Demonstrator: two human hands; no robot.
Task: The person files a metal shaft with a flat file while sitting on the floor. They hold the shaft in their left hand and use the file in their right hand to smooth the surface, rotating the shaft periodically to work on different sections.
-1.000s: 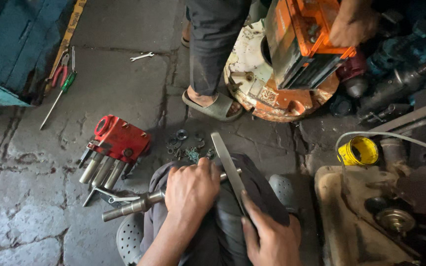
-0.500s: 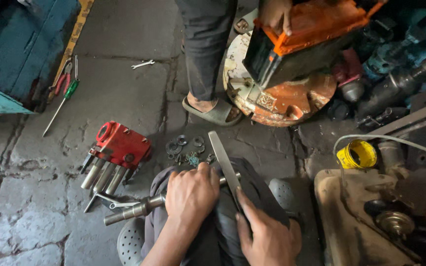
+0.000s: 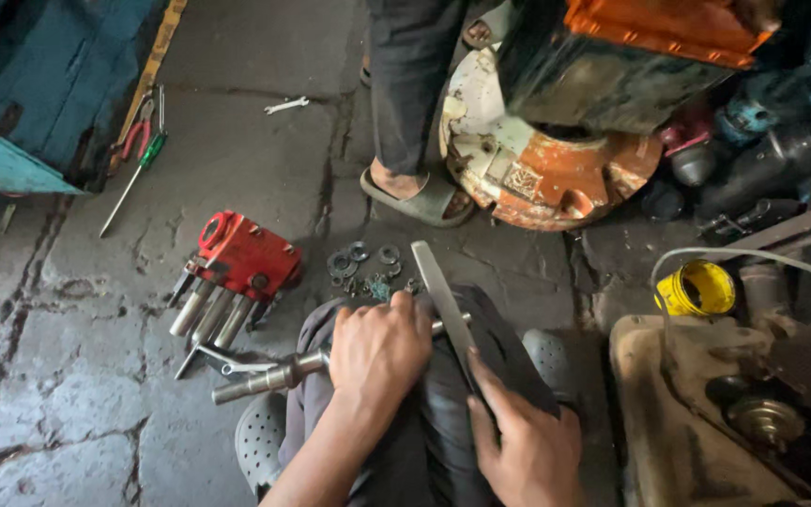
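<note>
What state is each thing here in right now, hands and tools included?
Left hand: closed around the grey metal shaft.
Right hand: holding the flat grey metal file, laid across the shaft.
Red valve block: lying on the cracked floor.
Yellow tin: open.

view: one head-worn camera, looking steeply down and forward | range: sitting close over the wearer's lap, the left hand [image 3: 379,349] and right hand [image 3: 527,449] filling the lower middle | landmark: red metal socket holder [image 3: 248,257] lying left of the hands, cracked grey concrete floor [image 3: 237,150] stretching beyond it | shared: single view only
</note>
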